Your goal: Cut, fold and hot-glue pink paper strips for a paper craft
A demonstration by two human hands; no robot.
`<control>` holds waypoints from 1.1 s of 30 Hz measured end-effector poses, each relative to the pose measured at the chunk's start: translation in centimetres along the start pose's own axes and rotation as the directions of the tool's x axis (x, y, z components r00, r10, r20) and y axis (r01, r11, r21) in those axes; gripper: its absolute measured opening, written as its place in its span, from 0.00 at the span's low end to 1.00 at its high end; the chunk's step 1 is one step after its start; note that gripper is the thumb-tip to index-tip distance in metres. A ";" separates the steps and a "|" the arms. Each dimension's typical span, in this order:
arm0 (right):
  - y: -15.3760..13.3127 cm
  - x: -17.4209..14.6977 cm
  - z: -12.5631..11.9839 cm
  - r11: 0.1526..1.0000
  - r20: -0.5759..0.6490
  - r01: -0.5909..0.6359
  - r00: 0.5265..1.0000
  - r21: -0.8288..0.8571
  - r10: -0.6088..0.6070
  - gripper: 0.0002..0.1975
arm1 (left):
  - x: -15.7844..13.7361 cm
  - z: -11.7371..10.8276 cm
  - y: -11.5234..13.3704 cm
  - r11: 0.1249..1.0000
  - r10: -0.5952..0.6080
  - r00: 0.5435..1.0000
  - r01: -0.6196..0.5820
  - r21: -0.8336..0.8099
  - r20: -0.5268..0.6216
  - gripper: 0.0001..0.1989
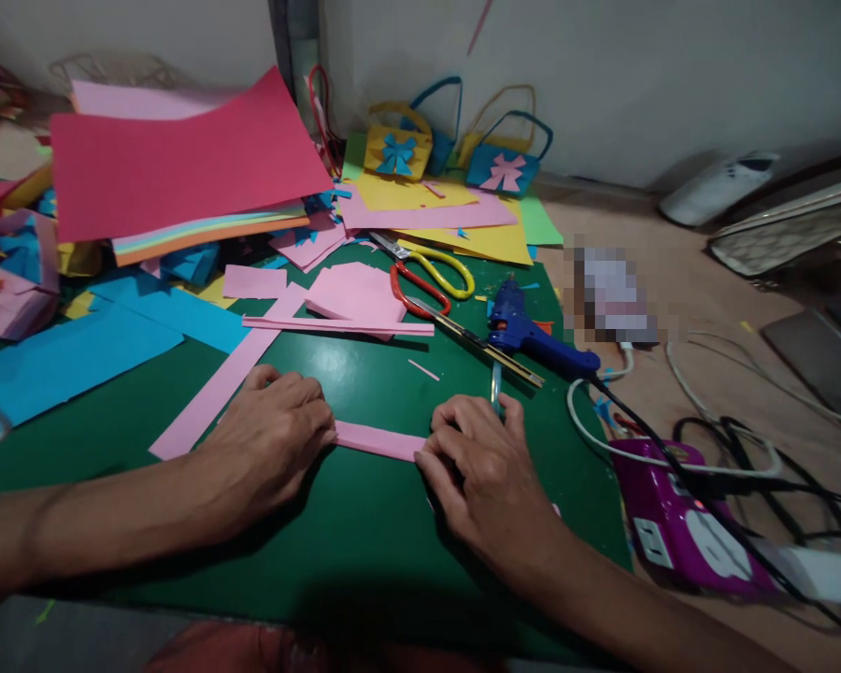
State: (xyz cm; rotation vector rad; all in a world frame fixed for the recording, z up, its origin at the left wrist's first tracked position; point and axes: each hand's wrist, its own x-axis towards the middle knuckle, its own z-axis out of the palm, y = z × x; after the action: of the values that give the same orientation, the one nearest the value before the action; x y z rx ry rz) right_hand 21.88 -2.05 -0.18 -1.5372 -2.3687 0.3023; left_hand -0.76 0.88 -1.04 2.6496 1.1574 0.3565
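Note:
A narrow pink paper strip (378, 440) stretches between my two hands, low over the green table. My left hand (277, 435) pinches its left end, fingers closed. The right end is gripped by my right hand (473, 458), whose fingers are bent round it; both ends are covered by the fingers. Beyond the hands lies a thin folded pink strip (340, 326), partly over a cut pink paper piece (357, 290). A wider pink strip (228, 383) slants behind my left hand. Scissors (431, 280) with red and yellow handles lie above, close to a cutter knife (487, 350).
A blue glue gun (533, 336) lies right of the scissors, its cord running to a purple power strip (687, 523). Coloured sheets (189, 173) are piled at the left. Small paper bags with bows (398, 150) stand by the wall. Blue paper (91, 365) covers the table's left side.

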 end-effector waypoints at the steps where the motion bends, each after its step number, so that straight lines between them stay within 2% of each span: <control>1: 0.0 0.0 0.0 1.000 -0.004 -0.002 1.000 -0.002 0.002 0.12 | 0.0 0.0 -0.1 1.000 -0.005 1.000 0.005 0.018 -0.002 0.17; 7: 0.1 0.2 0.1 1.000 -0.008 0.007 1.000 -0.001 -0.007 0.12 | 0.2 0.1 -0.4 0.998 -0.014 1.000 0.015 0.066 -0.018 0.16; 13: 0.1 0.2 -0.1 1.000 0.008 -0.004 1.000 -0.012 0.004 0.12 | 0.4 -0.3 -0.1 0.993 -0.019 0.999 0.015 0.117 0.034 0.16; 21: 0.0 0.3 -0.3 0.999 0.038 -0.009 0.999 -0.032 0.010 0.12 | 0.4 0.2 -0.2 0.981 0.009 1.000 -0.011 0.194 0.010 0.15; 29: 0.4 -0.2 -1.0 0.993 0.052 -0.016 0.998 -0.116 0.022 0.12 | 0.3 0.3 -0.4 0.962 0.075 0.997 -0.073 0.264 0.003 0.12; 33: 0.5 -0.3 -1.0 0.989 0.072 -0.002 0.997 -0.150 0.013 0.12 | 0.3 0.0 -0.4 0.957 0.160 0.987 -0.159 0.243 0.016 0.08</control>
State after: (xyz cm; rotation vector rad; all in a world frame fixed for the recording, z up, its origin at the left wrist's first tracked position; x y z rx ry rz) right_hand 22.76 -2.09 0.53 -1.6277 -2.4927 0.1879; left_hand -0.87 1.36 -1.16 2.9676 1.0505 0.2609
